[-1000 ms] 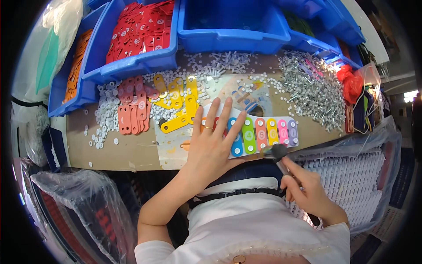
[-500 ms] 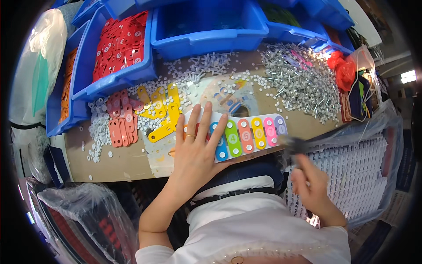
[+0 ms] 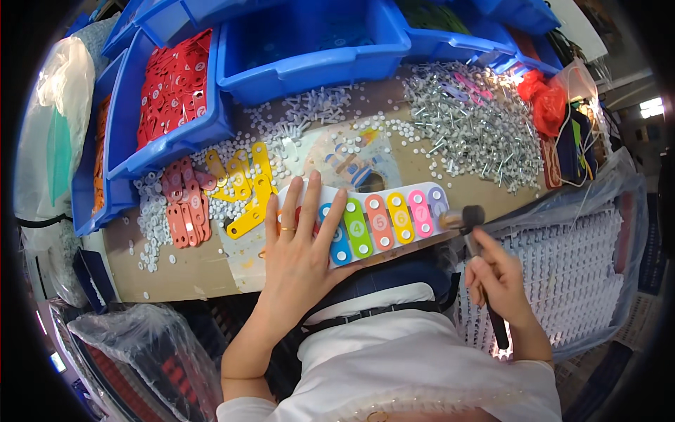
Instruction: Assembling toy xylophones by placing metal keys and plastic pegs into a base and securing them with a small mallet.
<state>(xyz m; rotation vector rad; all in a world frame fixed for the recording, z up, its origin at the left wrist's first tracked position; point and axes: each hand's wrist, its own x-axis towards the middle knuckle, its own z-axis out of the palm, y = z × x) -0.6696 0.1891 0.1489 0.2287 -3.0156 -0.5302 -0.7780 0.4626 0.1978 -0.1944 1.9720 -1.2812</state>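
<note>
A toy xylophone [image 3: 380,223] with a white base and coloured bars lies near the table's front edge. My left hand [image 3: 299,246] rests flat on its left part, fingers spread, hiding some bars. Round white caps show at the ends of the uncovered bars. My right hand [image 3: 498,278] grips a hammer [image 3: 472,216] with a dark head and black handle. The hammer's pale face is at the lower end of the lavender bar [image 3: 437,200] on the far right; whether it touches cannot be made out.
Blue bins [image 3: 313,67] line the back, one holding red bars [image 3: 174,88]. Loose yellow bars [image 3: 254,190] and coral bars [image 3: 186,207] lie left of the xylophone among white caps. A heap of metal pins [image 3: 474,126] spreads at right. Plastic-wrapped white parts [image 3: 555,274] stand front right.
The hammer, blurred before, now shows sharply, its head beside the lavender bar and its handle visible below my right hand. My left hand keeps its place on the xylophone. The whole view has shifted slightly.
</note>
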